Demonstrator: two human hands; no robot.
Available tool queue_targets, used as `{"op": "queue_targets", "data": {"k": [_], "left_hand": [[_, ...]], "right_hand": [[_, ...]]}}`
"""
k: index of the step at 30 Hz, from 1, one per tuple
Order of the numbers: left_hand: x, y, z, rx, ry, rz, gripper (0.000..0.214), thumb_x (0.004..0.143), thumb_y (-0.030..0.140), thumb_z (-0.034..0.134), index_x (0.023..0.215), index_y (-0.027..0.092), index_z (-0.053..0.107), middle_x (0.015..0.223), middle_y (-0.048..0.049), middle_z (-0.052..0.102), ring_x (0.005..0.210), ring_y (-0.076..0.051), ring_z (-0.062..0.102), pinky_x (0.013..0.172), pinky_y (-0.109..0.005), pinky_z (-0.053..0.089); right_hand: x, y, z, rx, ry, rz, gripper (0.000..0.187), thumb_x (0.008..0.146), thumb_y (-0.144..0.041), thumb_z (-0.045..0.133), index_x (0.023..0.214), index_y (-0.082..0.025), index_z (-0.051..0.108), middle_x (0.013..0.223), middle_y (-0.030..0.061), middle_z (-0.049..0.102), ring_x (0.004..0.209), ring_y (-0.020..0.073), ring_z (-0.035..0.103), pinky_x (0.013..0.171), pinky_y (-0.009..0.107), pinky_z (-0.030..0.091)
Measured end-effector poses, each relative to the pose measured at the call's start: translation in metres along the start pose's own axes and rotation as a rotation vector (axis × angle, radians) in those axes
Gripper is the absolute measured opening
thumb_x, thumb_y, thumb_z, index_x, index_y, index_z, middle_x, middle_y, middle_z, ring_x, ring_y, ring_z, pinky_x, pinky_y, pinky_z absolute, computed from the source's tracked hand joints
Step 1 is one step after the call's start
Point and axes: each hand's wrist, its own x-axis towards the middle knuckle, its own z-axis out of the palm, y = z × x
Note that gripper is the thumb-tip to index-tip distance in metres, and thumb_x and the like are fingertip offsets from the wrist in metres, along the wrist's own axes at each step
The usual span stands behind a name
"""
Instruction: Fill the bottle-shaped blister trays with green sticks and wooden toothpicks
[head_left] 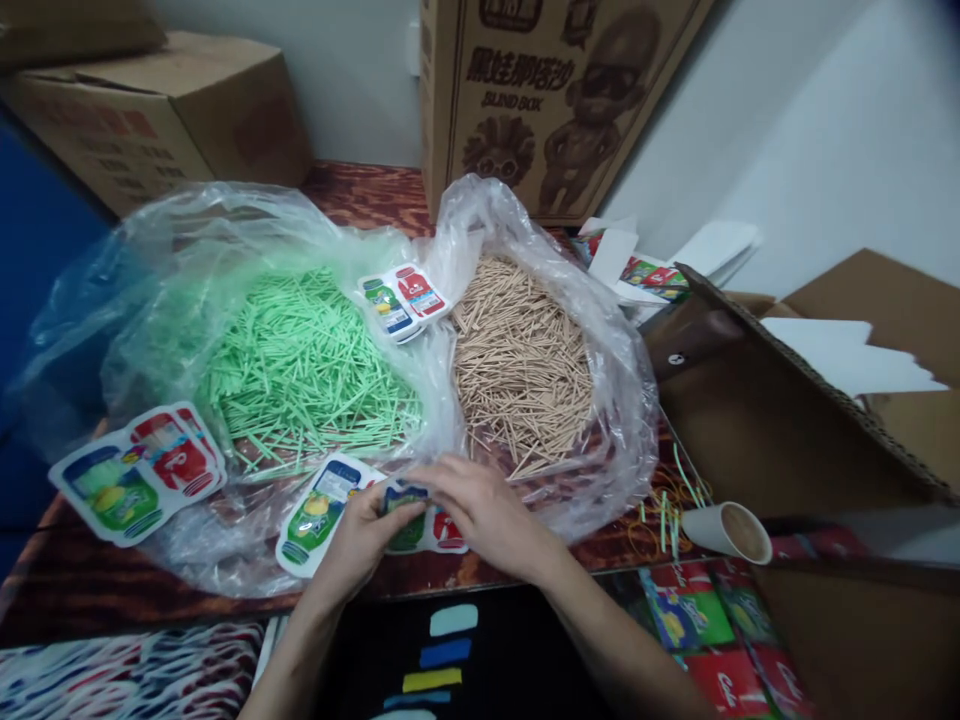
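Note:
Near the table's front edge, my left hand (pixel 365 532) pinches a small printed packet (pixel 409 537) with green, blue and red on it. From the other side my right hand (pixel 491 512) closes on the same packet, its fingers bent over the top. The fingers hide much of the packet. Just left of it lies a stack of bottle-shaped printed cards or packs (pixel 315 515). Behind my hands, thin light-green sticks (pixel 307 370) fill an open clear plastic bag (pixel 172 215). Thin brown sticks (pixel 521 365) lie in a second clear bag (pixel 630 400) to the right.
More printed packs (pixel 139 475) rest at the left, and others (pixel 403 300) between the bags. A paper cup (pixel 724 530) lies tipped beside rubber bands (pixel 652 510). An open cardboard box (pixel 780 420) stands right; a tall carton (pixel 547 110) rises behind. Flat printed packets (pixel 690 610) lie lower right.

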Motion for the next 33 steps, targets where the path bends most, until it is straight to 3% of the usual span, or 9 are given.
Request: {"op": "queue_targets", "data": {"k": [2,4,8,15,18,23,26,29,33], "left_hand": [[0.001,0.001,-0.004,-0.026,0.018,-0.026,0.024,0.071,0.037,0.071,0.077,0.014,0.065,0.07,-0.0012,0.066,0.062,-0.014,0.056,0.059,-0.025,0.048],[0.001,0.004,-0.006,-0.039,0.024,-0.025,0.024,0.074,0.038,0.069,0.079,0.015,0.066,0.073,-0.002,0.067,0.063,-0.015,0.058,0.06,-0.025,0.048],[-0.001,0.011,-0.002,0.01,-0.017,0.024,0.021,0.075,0.036,0.068,0.083,0.017,0.068,0.076,-0.0014,0.069,0.067,-0.015,0.059,0.061,-0.024,0.049],[0.0,0.015,0.023,0.066,0.01,0.024,0.023,0.06,0.029,0.078,0.071,0.016,0.061,0.061,0.0041,0.058,0.056,-0.011,0.05,0.052,-0.021,0.043],[0.0,0.013,0.032,0.112,0.024,0.081,0.02,0.067,0.03,0.073,0.066,0.017,0.058,0.06,0.0043,0.052,0.055,-0.011,0.047,0.052,-0.021,0.041],[-0.002,0.016,0.032,0.26,0.067,0.279,0.019,0.078,0.03,0.065,0.065,0.018,0.058,0.065,0.0021,0.05,0.064,-0.014,0.049,0.06,-0.023,0.041],[-0.003,0.017,0.027,0.293,0.11,0.305,0.019,0.079,0.031,0.063,0.066,0.018,0.059,0.066,0.0023,0.05,0.064,-0.014,0.049,0.06,-0.023,0.04],[-0.003,0.015,0.025,0.302,0.094,0.289,0.024,0.078,0.03,0.064,0.06,0.018,0.053,0.062,0.0037,0.046,0.06,-0.012,0.045,0.057,-0.022,0.039],[-0.003,0.009,0.027,0.267,0.075,0.24,0.029,0.077,0.032,0.066,0.058,0.018,0.048,0.06,0.0047,0.042,0.058,-0.011,0.042,0.054,-0.021,0.037]], "right_hand": [[-0.005,0.001,0.004,-0.005,0.121,0.067,0.027,0.09,-0.009,0.046,0.11,-0.022,0.061,0.094,0.0045,0.064,0.086,0.0182,0.058,0.076,0.029,0.042],[-0.009,0.005,0.006,-0.051,0.178,0.109,0.013,0.091,-0.014,0.05,0.088,-0.02,0.062,0.08,0.0026,0.062,0.075,0.0172,0.056,0.068,0.028,0.04],[-0.015,0.017,0.009,-0.119,0.268,0.109,0.027,0.092,-0.028,0.054,0.066,-0.02,0.052,0.065,-0.0003,0.054,0.062,0.0143,0.049,0.06,0.027,0.033],[-0.02,0.02,0.014,-0.107,0.406,-0.018,0.035,0.093,-0.034,0.053,0.061,-0.019,0.052,0.059,0.0006,0.051,0.061,0.015,0.047,0.061,0.029,0.032],[-0.019,0.02,0.015,-0.016,0.421,0.009,0.036,0.092,-0.037,0.053,0.061,-0.019,0.054,0.058,0.0,0.051,0.059,0.0143,0.047,0.06,0.029,0.033],[-0.02,0.045,-0.014,0.188,0.246,0.119,0.03,0.096,-0.034,0.045,0.075,-0.02,0.061,0.07,0.0003,0.059,0.068,0.0146,0.056,0.063,0.026,0.042],[-0.019,0.076,-0.045,-0.136,0.33,0.203,0.015,0.092,-0.024,0.049,0.098,-0.022,0.063,0.096,0.0055,0.063,0.097,0.0215,0.056,0.086,0.038,0.044],[-0.014,0.106,-0.063,-0.531,0.231,0.26,0.039,0.083,-0.009,0.052,0.12,-0.02,0.056,0.129,0.0141,0.05,0.126,0.0282,0.039,0.101,0.049,0.034],[-0.002,0.12,-0.062,-0.833,0.128,0.237,0.031,0.083,-0.001,0.043,0.105,-0.012,0.062,0.131,0.0195,0.049,0.135,0.0307,0.027,0.102,0.048,0.031]]}}
